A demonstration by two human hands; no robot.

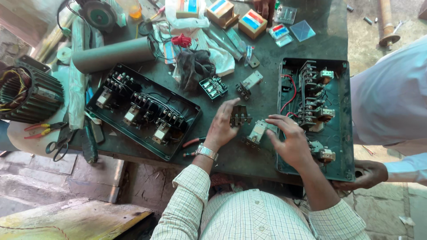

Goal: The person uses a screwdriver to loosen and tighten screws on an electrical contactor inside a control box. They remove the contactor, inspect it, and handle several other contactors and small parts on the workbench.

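The person's checked sleeves come up from the bottom edge to a dark green, scuffed worktable [267,66]. The left hand [221,126], a metal watch on its wrist, has its fingers closed on a small dark switch block [239,116], held just above the tabletop. The right hand [290,140] rests with spread, curled fingers beside a pale grey part [258,131] at the edge of an open switch box [344,133]; whether the fingertips actually pinch that part cannot be told. Another person's hand [367,174] grips the near right corner of that box, their pale blue sleeve above it. To the left lies a second open tray [142,111] of relays and wires, tilted across the table. Pliers [44,130] with red handles and scissors [60,146] sit on the near left edge, next to a ribbed motor housing [29,95]. Further back are a grey tube [113,54], a dark rag [193,66], small loose switch parts and several small cardboard boxes [235,18]. Below the table the floor is rough stone and concrete, with a yellowed board [71,220] lying at the lower left.
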